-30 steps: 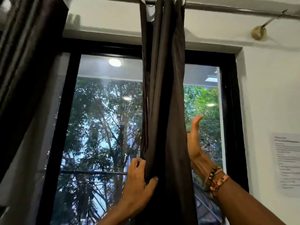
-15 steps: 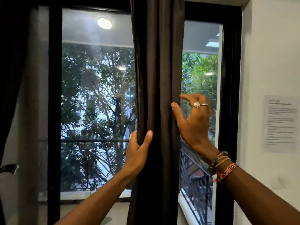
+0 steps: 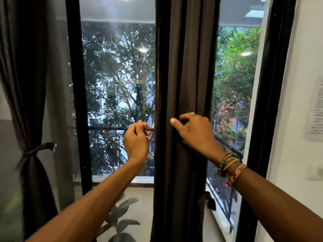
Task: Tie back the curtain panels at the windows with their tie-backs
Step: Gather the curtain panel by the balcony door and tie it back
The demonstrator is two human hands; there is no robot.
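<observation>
Wide gap left of the middle curtain, running across to the left window post, but the glass closes it off behind. The right side is tight: just a slim strip between curtain and black frame. Down low, plant leaves crowd the space under the sill.

Two curtain panels, one tie-back, two hands, one plant

Dark brown curtain (black frame)
</observation>
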